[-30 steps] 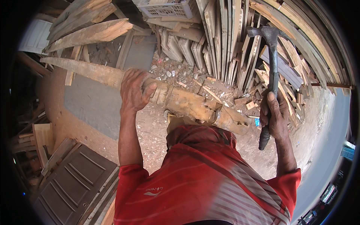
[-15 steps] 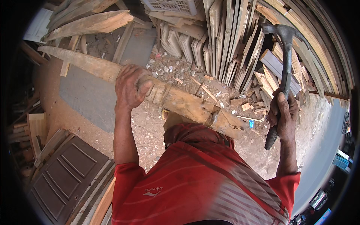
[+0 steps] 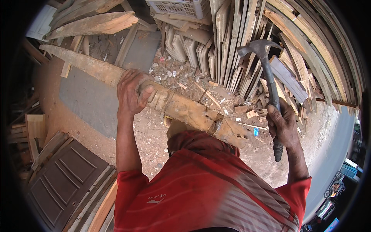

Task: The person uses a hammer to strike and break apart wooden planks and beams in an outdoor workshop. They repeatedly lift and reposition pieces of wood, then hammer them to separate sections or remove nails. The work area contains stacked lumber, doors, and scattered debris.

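Head cam, looking down past a red shirt point(image 3: 185, 181): had the beam point(image 3: 189, 106) slanting across the middle, from upper left to just in front of the body. Looked pretty beat up, yellow-brown and scuffed on the right half, paler and greyer toward the far left, narrowing to a tip out there. Showed ring-like grooves just right of the left hand point(image 3: 133, 91), then a dark gouge and a few holes near the ragged right end.

Had the left hand's fingers bent over the beam, with the thumb toward the near side; couldn't see the fingertips. Gripped a hammer point(image 3: 270, 81) in the right hand point(image 3: 284, 121), fingers wrapped right round the handle, with its dark claw head up and apart from the beam.

Spotted planks point(image 3: 232, 42) stacked on edge beyond, plus a pale crate point(image 3: 179, 7), some scraps point(image 3: 251, 114) and a blue bit point(image 3: 255, 131) near the beam's right end. Also saw a grey sheet point(image 3: 91, 100) and a brown door point(image 3: 67, 185) over left.
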`<state>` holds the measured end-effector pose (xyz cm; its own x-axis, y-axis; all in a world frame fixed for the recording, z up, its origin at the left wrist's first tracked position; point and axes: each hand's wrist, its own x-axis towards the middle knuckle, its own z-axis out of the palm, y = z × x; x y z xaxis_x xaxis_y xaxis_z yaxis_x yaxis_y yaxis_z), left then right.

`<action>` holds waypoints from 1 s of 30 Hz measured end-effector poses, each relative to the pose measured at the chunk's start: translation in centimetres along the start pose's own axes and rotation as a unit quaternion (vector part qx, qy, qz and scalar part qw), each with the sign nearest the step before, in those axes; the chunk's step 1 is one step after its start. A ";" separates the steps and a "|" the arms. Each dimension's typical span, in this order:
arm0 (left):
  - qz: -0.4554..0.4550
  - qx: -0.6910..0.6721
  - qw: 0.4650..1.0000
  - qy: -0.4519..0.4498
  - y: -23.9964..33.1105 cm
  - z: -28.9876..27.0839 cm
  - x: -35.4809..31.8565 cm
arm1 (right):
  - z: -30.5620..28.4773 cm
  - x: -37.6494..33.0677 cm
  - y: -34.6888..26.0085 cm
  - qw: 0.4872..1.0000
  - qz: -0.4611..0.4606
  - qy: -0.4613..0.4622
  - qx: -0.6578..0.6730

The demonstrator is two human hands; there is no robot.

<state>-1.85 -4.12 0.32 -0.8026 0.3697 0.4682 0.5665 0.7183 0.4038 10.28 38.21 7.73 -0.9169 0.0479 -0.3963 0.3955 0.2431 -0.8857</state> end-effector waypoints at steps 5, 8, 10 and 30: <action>-0.005 -0.015 1.000 -0.007 -0.1 0.0 0.0 | -0.7 2.4 -1.8 0.970 -0.148 0.125 0.147; -0.003 -0.021 1.000 -0.005 -0.2 0.2 0.2 | 0.3 1.9 0.2 0.988 -0.093 0.056 0.114; 0.000 -0.032 0.999 0.003 -0.2 0.3 0.2 | 0.0 1.1 1.1 0.962 -0.071 -0.119 -0.236; -0.009 -0.041 0.999 0.014 -0.6 0.5 0.0 | -0.5 2.3 -2.7 0.969 -0.148 0.110 0.167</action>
<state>-2.32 -4.23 -0.30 -0.8079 0.3402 0.4812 0.5665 0.6735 0.4748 7.05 38.20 9.31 -0.9677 0.2376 -0.0841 0.0748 -0.0481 -0.9960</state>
